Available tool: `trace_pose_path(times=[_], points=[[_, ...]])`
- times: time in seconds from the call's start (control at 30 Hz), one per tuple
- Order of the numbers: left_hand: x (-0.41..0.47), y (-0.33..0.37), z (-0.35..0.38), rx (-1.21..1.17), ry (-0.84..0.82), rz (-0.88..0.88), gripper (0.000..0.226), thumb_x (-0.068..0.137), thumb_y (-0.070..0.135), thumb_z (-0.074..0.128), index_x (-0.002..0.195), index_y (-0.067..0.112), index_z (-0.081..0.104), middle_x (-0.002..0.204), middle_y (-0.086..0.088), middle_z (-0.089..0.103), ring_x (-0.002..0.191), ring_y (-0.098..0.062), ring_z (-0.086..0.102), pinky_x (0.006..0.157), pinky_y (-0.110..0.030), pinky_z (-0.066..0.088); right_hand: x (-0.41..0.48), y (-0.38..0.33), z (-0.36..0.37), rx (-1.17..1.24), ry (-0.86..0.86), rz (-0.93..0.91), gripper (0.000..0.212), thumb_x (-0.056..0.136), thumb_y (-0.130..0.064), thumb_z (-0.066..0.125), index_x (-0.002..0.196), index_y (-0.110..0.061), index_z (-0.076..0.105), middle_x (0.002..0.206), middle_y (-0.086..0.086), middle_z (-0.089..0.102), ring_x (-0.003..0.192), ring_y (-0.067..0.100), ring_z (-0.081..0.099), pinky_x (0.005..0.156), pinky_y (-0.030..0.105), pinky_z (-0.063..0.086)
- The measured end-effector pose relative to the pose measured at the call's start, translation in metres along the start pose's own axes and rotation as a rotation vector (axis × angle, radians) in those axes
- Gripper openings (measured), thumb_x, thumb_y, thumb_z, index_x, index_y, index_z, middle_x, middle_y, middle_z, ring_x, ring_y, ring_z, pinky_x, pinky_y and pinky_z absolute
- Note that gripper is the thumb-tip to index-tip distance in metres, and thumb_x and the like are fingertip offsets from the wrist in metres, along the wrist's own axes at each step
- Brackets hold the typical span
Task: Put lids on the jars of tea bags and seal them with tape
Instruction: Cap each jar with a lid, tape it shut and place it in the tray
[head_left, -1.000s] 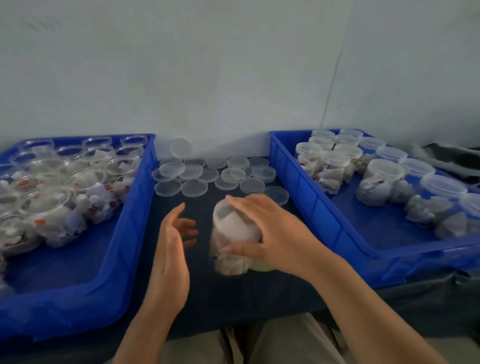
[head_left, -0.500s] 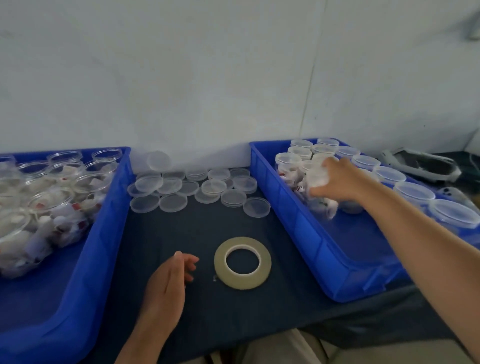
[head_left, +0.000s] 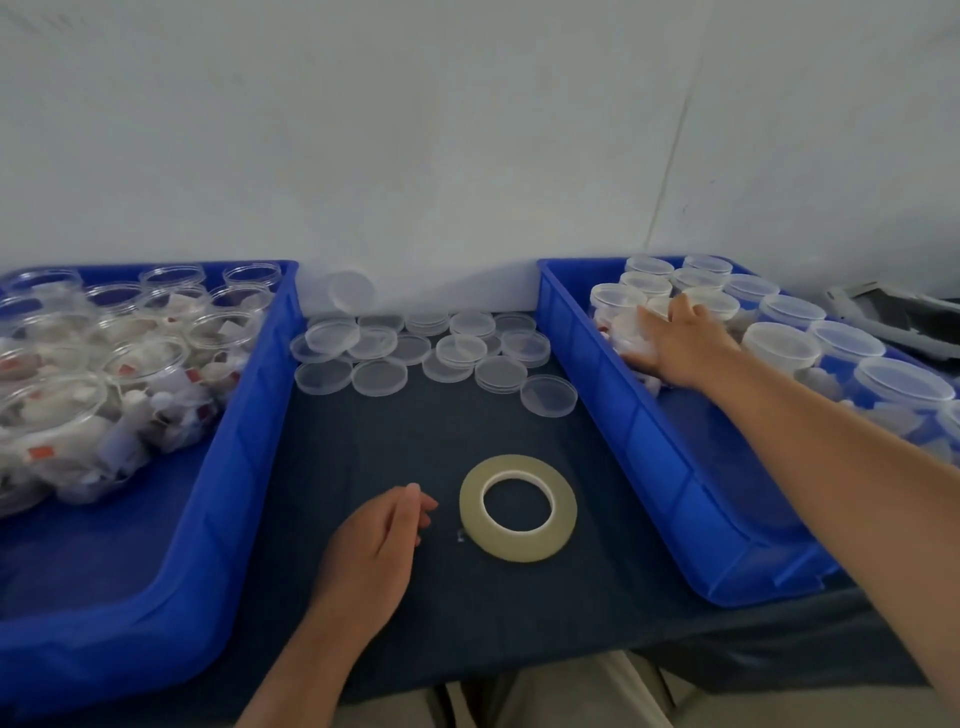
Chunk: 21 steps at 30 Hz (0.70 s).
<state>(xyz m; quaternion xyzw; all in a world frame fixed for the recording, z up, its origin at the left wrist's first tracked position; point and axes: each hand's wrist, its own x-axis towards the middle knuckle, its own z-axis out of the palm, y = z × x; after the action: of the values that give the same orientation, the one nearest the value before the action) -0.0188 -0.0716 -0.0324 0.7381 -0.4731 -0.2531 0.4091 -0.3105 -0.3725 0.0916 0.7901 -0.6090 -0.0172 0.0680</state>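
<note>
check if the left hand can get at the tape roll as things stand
Probably yes: the left hand lies loosely curled just left of the tape roll, holding nothing, with only bare dark cloth between them.

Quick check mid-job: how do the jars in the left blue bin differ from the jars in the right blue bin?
The left jars, clear round plastic ones in the left blue plastic bin, have open tops; the right jars, in the right blue plastic bin, wear translucent lids. The left jars are untouched; the right hand rests among the right jars. Both sets hold white tea bags.
</note>
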Motion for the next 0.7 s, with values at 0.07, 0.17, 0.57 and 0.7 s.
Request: trace_pose_path(times=[0.07,0.17,0.57,0.7], points=[[-0.001,0.001,-0.001,0.008,-0.01,0.005,0.042,0.107,0.054,0.028,0.101,0.042,0.067,0.099,0.036,0.062,0.092,0.013,0.06,0.072,-0.022,0.046,0.006,-0.003,-0.001,0.059,-0.037,0.02,0.101,0.086,-0.084,0.053,0.164,-0.03,0.017,0.167,0.018,0.012,0.146,0.045,0.029,0.109,0.061,0.039],[-0.002,0.003,-0.004,-0.017,-0.017,0.002,0.042,0.105,0.057,0.027,0.102,0.043,0.066,0.097,0.037,0.061,0.091,0.012,0.06,0.074,-0.022,0.047,0.008,-0.002,-0.021,0.255,-0.033,0.052,0.107,0.086,-0.074,0.064,0.167,-0.029,0.011,0.169,0.021,0.012,0.153,0.047,0.022,0.119,0.061,0.031],[-0.01,0.002,-0.003,-0.035,-0.001,0.018,0.033,0.111,0.045,0.035,0.101,0.043,0.067,0.097,0.032,0.064,0.089,0.009,0.062,0.074,-0.024,0.047,-0.181,-0.153,-0.041,1.391,0.369,-0.326,0.027,0.102,-0.048,0.053,0.094,-0.032,0.074,0.086,-0.006,0.072,0.076,0.006,0.067,0.065,0.023,0.054],[-0.015,0.011,-0.013,-0.17,0.038,0.022,0.03,0.11,0.035,0.043,0.097,0.035,0.07,0.089,0.023,0.067,0.083,0.002,0.064,0.074,-0.025,0.047,-0.223,-0.214,0.033,1.329,0.307,-0.283,0.047,0.11,-0.043,0.034,0.08,-0.028,0.067,0.075,-0.003,0.065,0.07,0.011,0.063,0.065,0.022,0.048]])
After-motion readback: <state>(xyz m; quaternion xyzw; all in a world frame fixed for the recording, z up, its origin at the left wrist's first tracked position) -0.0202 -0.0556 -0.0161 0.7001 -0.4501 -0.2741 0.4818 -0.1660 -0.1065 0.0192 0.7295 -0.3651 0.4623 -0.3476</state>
